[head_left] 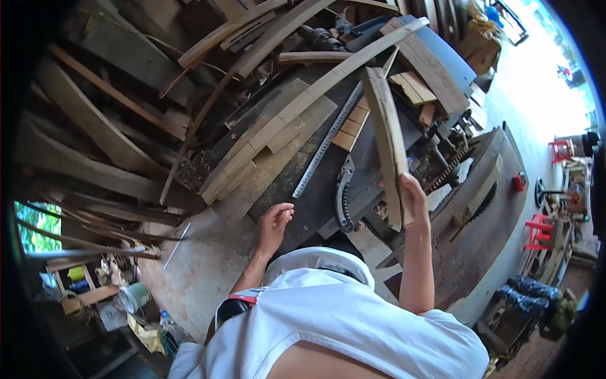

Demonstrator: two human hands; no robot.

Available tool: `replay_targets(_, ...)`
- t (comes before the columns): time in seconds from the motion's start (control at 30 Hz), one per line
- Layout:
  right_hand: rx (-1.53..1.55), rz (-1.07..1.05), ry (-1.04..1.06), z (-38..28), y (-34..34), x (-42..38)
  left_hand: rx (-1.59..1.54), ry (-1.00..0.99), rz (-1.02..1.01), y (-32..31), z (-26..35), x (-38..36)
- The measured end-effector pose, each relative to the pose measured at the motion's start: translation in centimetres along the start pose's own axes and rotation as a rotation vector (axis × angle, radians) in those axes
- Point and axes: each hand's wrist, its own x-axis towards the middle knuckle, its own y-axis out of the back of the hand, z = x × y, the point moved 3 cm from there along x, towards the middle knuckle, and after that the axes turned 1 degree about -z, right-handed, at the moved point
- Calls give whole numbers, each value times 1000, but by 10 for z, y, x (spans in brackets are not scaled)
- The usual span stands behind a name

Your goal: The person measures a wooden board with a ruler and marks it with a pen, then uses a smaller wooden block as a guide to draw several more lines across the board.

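Note:
My right hand (413,199) is wrapped around the near end of a curved wooden piece (387,136), which stands up at a slant over the dark machine table (297,218). At the table's near edge, my left hand (274,226) has loosely bent fingers with nothing visible in them. A steel ruler (328,140) lies beyond that hand. Beside the ruler are small wooden blocks (351,124) in a row. Between my hands rests a curved dark metal piece with a toothed-looking edge (343,192).
A long curved wooden strip (309,95) lies across flat boards (284,132) on the table. Curved timbers (101,120) are stacked at the left. To the right stand machine parts with a coil spring (449,170) and a large wooden panel (483,215). Red stools (538,231) stand farther right.

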Motion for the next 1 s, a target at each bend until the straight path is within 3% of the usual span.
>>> replay_targets(0.17,35,-208,-6,25,-87,-32,-149,-67,-214,12,60,10)
replay_targets(0.27,-513,-209,110,47,-144,-39,-318,-200,-286,40,94,2)
replay_targets(0.3,-515,-236,89,53,-168,-43,-322,-187,-255,52,96,0)
replay_targets(0.37,-1433,-54,711,58,-219,-56,-563,-219,-281,77,100,-9)
replay_targets(0.5,-1532,-128,847,96,-270,-68,-648,-29,-107,135,70,-32)
replay_targets(0.63,-1615,-231,788,111,-297,-75,-836,11,-80,173,30,-44)
replay_targets(0.8,-1661,-180,732,137,-299,-82,-878,-18,-161,200,13,-42)
replay_targets(1.0,-1571,-58,628,153,-305,-90,-758,8,-69,218,15,-14)
